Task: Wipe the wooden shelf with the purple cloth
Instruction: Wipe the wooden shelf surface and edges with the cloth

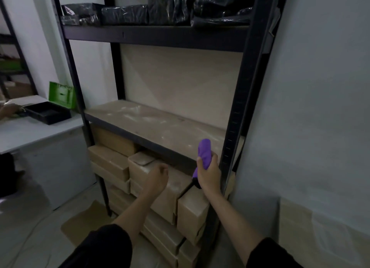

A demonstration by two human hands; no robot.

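Note:
The wooden shelf [156,125] is the bare middle board of a black metal rack, with pale dusty streaks on its surface. My right hand [208,173] grips the rolled purple cloth [204,151] upright, just in front of the shelf's near right corner, beside the rack's front right post. The cloth's top end rises above the shelf edge and its lower end hangs below my fist. My left hand [158,177] hovers lower and to the left, fingers loosely curled, holding nothing, in front of the cardboard boxes.
Stacked cardboard boxes [152,179] fill the space under the shelf. Black plastic-wrapped parcels [170,11] sit on the upper shelf. A white table [30,131] at left carries a black tray [48,112] and a green box [62,94]. Another person's hand [8,109] rests there.

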